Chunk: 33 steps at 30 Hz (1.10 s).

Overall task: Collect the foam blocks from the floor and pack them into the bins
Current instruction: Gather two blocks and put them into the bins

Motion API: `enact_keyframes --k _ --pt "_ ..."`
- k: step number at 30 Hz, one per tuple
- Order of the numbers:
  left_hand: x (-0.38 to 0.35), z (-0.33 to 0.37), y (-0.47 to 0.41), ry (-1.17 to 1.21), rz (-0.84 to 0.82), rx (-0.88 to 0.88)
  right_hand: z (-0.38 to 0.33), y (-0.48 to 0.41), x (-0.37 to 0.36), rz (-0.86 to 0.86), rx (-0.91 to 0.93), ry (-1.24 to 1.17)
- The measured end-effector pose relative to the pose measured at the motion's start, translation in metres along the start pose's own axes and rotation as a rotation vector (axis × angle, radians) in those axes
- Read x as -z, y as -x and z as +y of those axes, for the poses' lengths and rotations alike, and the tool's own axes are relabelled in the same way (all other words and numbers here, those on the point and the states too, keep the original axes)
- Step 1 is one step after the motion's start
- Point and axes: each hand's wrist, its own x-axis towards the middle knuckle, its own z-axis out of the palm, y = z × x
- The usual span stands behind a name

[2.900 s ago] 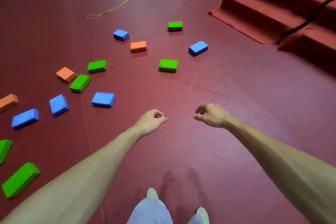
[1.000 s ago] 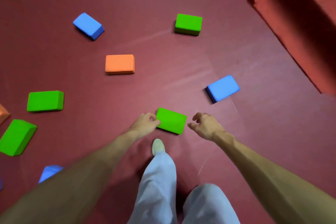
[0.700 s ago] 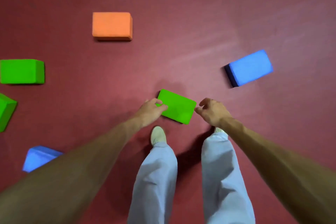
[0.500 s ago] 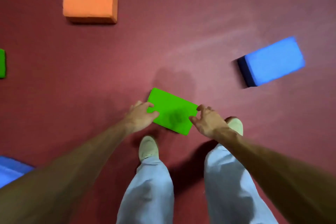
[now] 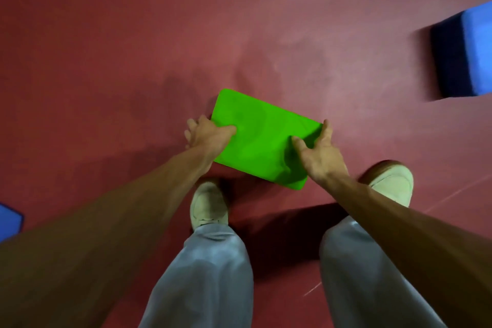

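The green foam block [image 5: 262,138] lies on the red floor [image 5: 106,48] just ahead of the person's shoes; the left hand [image 5: 206,134] grips its left end, thumb on top; the right hand [image 5: 320,153] grips its right end likewise; a blue block [image 5: 476,50] sits well apart at the right edge

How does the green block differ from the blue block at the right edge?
The green block is gripped at both ends by the left hand and right hand; the blue block lies untouched on the floor. The green block is mid-frame; the blue block is cut off by the frame edge. Both are rectangular blocks.
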Motion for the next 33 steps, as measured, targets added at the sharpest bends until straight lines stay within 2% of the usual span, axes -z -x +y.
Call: enact_keyframes --k 3,5,7,9,11,15,19,21,23,26,30,33 --pt "0.007 0.019 0.017 0.021 -0.028 -0.078 0.002 0.001 0.028 0.097 0.029 -0.058" --pt "0.010 0.038 0.034 0.122 -0.040 -0.138 0.000 0.000 0.056 0.135 0.048 -0.096" --pt "0.011 0.065 0.050 0.256 -0.065 -0.174 -0.001 -0.005 0.086 0.143 0.063 -0.106" --pt "0.011 0.097 0.067 0.315 -0.019 -0.209 -0.003 -0.012 0.117 0.133 0.077 -0.068" --pt "0.009 0.134 0.086 0.290 0.063 -0.255 -0.004 -0.019 0.146 0.113 0.120 0.021" --pt "-0.010 0.204 0.120 0.045 0.243 -0.387 0.006 -0.029 0.191 0.079 0.233 0.074" --pt "-0.035 0.251 0.133 -0.045 0.375 -0.466 0.030 -0.047 0.229 0.211 0.050 -0.197" --pt "-0.047 0.266 0.135 -0.112 0.427 -0.539 0.047 -0.058 0.243 0.280 -0.056 -0.215" --pt "-0.060 0.272 0.138 -0.170 0.502 -0.577 0.064 -0.069 0.253 0.344 -0.121 -0.237" --pt "-0.076 0.265 0.140 -0.255 0.634 -0.622 0.085 -0.094 0.257 0.408 -0.235 -0.468" --pt "-0.090 0.257 0.140 -0.347 0.738 -0.694 0.097 -0.122 0.248 0.344 -0.396 -0.914" --pt "-0.089 0.257 0.138 -0.356 0.745 -0.711 0.092 -0.134 0.244 0.289 -0.410 -1.184"
